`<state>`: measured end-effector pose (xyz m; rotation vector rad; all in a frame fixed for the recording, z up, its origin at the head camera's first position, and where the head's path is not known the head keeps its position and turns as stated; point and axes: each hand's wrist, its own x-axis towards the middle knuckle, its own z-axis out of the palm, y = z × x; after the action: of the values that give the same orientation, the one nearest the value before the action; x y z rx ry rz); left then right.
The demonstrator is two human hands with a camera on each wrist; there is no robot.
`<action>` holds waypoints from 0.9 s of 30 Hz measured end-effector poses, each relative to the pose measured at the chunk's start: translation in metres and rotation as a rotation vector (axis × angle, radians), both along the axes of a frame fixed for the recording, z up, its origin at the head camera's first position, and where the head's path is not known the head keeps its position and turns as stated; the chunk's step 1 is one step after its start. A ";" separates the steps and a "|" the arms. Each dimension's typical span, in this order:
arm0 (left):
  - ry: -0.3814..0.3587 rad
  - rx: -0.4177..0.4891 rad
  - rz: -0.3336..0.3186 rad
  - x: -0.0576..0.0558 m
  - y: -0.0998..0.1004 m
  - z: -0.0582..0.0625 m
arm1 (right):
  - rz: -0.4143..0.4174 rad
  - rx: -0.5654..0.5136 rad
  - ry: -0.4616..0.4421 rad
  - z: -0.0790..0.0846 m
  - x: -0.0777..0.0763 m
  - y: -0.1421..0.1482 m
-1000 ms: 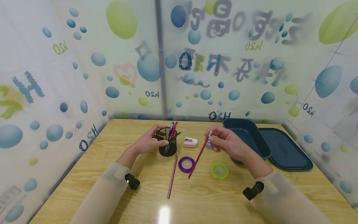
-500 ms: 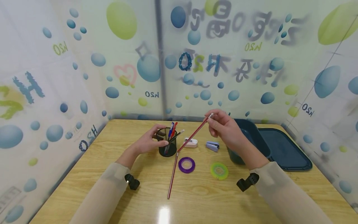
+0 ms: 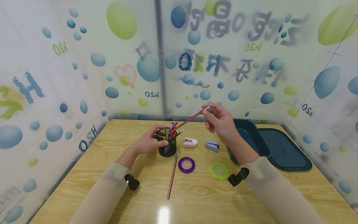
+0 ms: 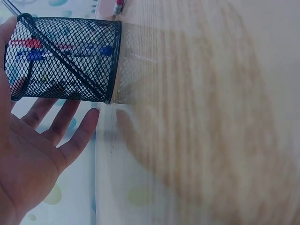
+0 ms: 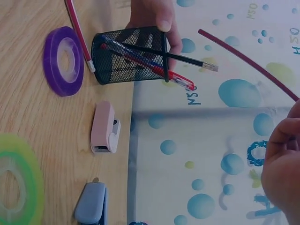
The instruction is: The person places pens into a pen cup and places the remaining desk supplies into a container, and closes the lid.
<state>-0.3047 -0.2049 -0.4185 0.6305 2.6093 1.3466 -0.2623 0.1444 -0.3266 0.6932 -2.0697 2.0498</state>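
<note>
The right hand [image 3: 221, 124] pinches a red pencil [image 3: 188, 120] near its eraser end, with the pencil slanting down toward the left hand [image 3: 148, 141]. The far end is above the mouth of a black mesh pen cup [image 3: 167, 151]; in the right wrist view it is apart from the cup. The left hand grips the cup's rim between thumb and fingers. Inside, just beside the left thumb, lean a black pencil [image 3: 176, 136], a blue pen [image 3: 170, 130] and a red pen [image 3: 174, 126]. A second red pencil [image 3: 172, 175] lies on the worktop [image 3: 204, 199], to the right of the left forearm. A pink-and-white stapler [image 3: 190, 144] and a purple tape roll [image 3: 181, 165] sit between the hands.
</note>
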 end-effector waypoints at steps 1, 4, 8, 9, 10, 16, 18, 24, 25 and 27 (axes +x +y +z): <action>0.002 0.001 -0.001 0.000 0.000 0.000 | -0.010 -0.006 -0.005 -0.001 -0.002 -0.001; 0.009 0.002 -0.004 -0.001 0.000 0.000 | -0.039 -0.011 -0.035 -0.006 -0.007 -0.003; 0.010 0.006 -0.010 -0.002 -0.001 -0.003 | -0.066 0.017 -0.077 -0.013 -0.013 -0.005; 0.009 0.006 -0.008 -0.003 -0.001 -0.004 | -0.070 0.027 -0.082 -0.015 -0.014 -0.006; 0.009 0.007 -0.008 -0.003 -0.002 -0.004 | -0.073 0.037 -0.087 -0.016 -0.014 -0.006; 0.013 0.005 0.001 -0.003 -0.001 -0.004 | -0.080 0.092 -0.114 -0.026 -0.019 -0.009; 0.013 0.005 0.000 -0.002 -0.001 -0.004 | -0.080 0.105 -0.131 -0.031 -0.020 -0.011; 0.013 0.006 -0.004 -0.001 -0.002 -0.003 | -0.067 0.130 -0.169 -0.041 -0.021 -0.021; 0.013 0.006 -0.007 -0.002 -0.002 -0.004 | -0.066 0.136 -0.172 -0.042 -0.021 -0.023; 0.011 0.017 -0.014 -0.003 -0.002 -0.004 | -0.067 0.155 -0.181 -0.043 -0.020 -0.026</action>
<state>-0.3073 -0.2064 -0.4224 0.6584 2.5994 1.3673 -0.2823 0.1188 -0.3696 0.4664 -2.3364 1.9994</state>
